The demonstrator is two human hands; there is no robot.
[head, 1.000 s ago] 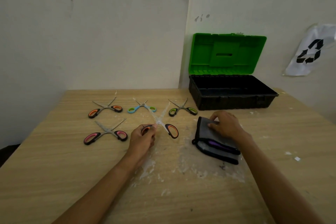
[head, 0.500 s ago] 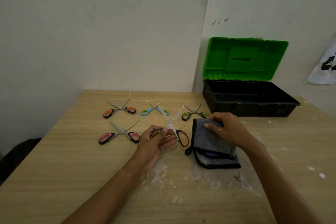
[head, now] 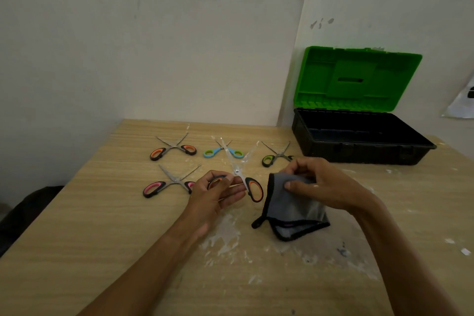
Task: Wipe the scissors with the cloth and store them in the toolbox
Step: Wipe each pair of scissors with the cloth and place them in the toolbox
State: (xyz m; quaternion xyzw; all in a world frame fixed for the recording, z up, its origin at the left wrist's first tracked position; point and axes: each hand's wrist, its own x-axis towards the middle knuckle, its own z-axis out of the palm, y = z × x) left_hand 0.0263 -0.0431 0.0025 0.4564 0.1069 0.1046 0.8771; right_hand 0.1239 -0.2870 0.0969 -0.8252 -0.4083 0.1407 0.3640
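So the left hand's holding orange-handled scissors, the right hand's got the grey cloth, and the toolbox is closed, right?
Not closed: the head view shows the toolbox open, its green lid raised. The left hand holding scissors and right hand holding cloth are correct.

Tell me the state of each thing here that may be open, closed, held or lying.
Toolbox: lid open.
Held scissors: blades open, gripped by left hand.
Cloth: folded, upper edge pinched by right hand.
Orange pair, blue pair, green pair, pink pair: open, lying on table.
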